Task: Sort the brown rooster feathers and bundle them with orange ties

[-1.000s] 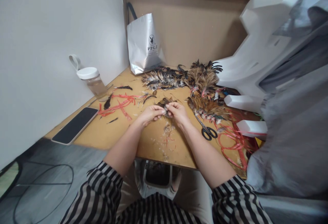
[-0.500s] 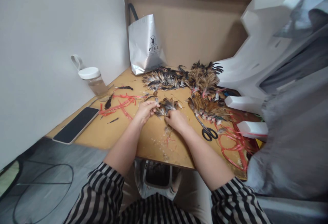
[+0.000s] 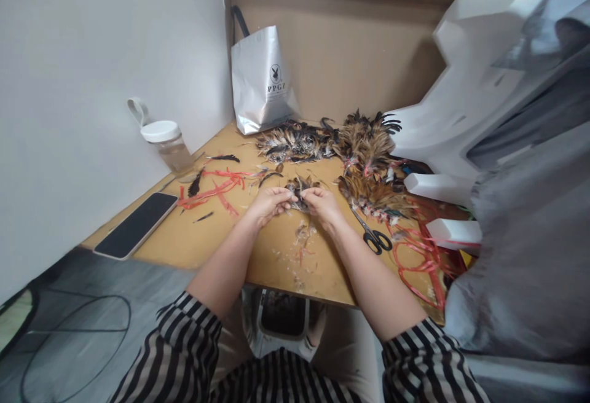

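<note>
My left hand [image 3: 273, 202] and my right hand [image 3: 319, 201] are close together over the table, fingertips pinched. Between and behind them lies a small heap of brown and black feathers [image 3: 302, 185]. Thin feathers show at both pinches, though the fingers partly cover them. To the right of my right hand is a bundle of brown feathers [image 3: 375, 194], and just below it rest black-handled scissors [image 3: 377, 240]. Further back, dark feathers [image 3: 299, 140] and tan feather bundles [image 3: 364, 139] are piled up.
A phone [image 3: 137, 225], a white-lidded jar [image 3: 170, 148] and red plastic strips [image 3: 221, 188] lie left. A silver bag [image 3: 260, 83] stands at the back. More red strips [image 3: 428, 262] and white foam pieces [image 3: 454, 231] are at right. A black bin [image 3: 283, 316] sits below the table edge.
My right hand has turned and lifted from the feather heap toward my left hand, fingertips now nearly meeting. My left hand has shifted slightly, its fingertips moving to the right.
</note>
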Available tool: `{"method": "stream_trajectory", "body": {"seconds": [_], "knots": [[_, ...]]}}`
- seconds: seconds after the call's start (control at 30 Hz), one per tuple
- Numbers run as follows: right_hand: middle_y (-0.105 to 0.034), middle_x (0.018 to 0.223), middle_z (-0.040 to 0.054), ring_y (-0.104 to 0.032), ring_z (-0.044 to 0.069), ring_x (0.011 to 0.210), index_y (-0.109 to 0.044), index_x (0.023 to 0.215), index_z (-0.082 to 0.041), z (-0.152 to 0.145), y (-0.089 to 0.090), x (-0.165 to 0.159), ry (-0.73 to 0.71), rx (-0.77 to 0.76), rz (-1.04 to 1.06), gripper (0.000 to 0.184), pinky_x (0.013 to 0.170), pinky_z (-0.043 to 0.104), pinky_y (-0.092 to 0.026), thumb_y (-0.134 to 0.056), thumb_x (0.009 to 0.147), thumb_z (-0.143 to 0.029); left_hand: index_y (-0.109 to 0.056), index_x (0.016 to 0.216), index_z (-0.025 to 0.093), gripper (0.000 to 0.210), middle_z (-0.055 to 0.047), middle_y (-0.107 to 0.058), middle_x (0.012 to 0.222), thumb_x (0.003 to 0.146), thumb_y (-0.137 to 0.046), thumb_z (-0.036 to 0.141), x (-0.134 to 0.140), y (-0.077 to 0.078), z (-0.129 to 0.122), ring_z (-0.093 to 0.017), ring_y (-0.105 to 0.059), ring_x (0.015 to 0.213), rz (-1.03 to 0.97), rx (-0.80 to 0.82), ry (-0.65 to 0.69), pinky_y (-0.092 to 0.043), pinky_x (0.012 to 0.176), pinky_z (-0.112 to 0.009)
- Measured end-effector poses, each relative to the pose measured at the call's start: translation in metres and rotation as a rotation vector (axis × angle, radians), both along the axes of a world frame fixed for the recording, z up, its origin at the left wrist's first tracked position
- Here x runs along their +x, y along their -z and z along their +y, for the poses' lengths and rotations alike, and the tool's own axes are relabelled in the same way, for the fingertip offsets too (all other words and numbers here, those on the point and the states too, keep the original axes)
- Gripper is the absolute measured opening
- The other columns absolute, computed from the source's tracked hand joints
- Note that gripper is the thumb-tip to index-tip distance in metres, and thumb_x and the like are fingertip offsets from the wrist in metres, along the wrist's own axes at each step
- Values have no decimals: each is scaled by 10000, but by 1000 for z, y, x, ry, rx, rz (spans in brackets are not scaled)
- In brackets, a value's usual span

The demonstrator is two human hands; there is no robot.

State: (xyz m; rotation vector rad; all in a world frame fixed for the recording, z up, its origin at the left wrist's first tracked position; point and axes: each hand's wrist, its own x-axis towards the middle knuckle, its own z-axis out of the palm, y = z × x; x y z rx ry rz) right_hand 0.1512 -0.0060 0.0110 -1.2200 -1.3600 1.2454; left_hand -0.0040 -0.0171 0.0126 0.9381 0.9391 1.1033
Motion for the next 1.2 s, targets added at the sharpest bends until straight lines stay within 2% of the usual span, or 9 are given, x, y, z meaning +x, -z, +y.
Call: {"method": "stream_trajectory", "body": {"seconds": [0.1,0.27,0.43,0.57,1.0,1.2], "knots": [[-472,432,-56,-300,45,365,-595,678,-150,-4,-1,-7,40,-71,187,293,397,199,-234,-664,541,-400,-630,788,103,250,-82,-669,798,612,-715,259,3,1,-2,-48,-544,503,-16,-26,83,-347,399,-123],[-519,470,-48,-332,42,390,-595,638,-148,-7,0,-13,54,-58,294,261,409,195,-243,-689,521,-361,-636,805,98,222,-65,-668,764,640,-701,232,3,3,-2,-39,-555,508,-56,-31,111,-391,433,-112],[-449,414,-73,-281,35,363,-584,633,-155,-6,0,-13,44,-63,301,235,391,196,-204,-681,543,-349,-632,793,95,208,-57,-662,742,641,-701,220,3,5,-1,-34,-547,499,-68,-22,99,-399,432,-106],[-459,422,-71,-283,35,362,-583,640,-155,-6,1,-12,49,-60,286,223,391,198,-210,-673,555,-341,-617,773,90,196,-54,-657,711,641,-699,209,5,4,-1,-30,-539,485,-46,-8,69,-395,427,-106],[-538,496,-32,-439,76,461,-590,640,-154,-6,2,-13,73,-6,228,241,472,209,-335,-652,554,-370,-569,783,97,237,-64,-659,646,597,-708,143,9,4,0,-88,-599,517,26,-2,-33,-429,454,-142],[-533,498,-34,-439,78,462,-592,641,-157,-8,2,-16,88,24,261,199,468,207,-333,-633,582,-343,-560,749,97,235,-47,-639,584,583,-714,160,11,7,2,-101,-601,511,71,64,-90,-434,453,-156]]}}
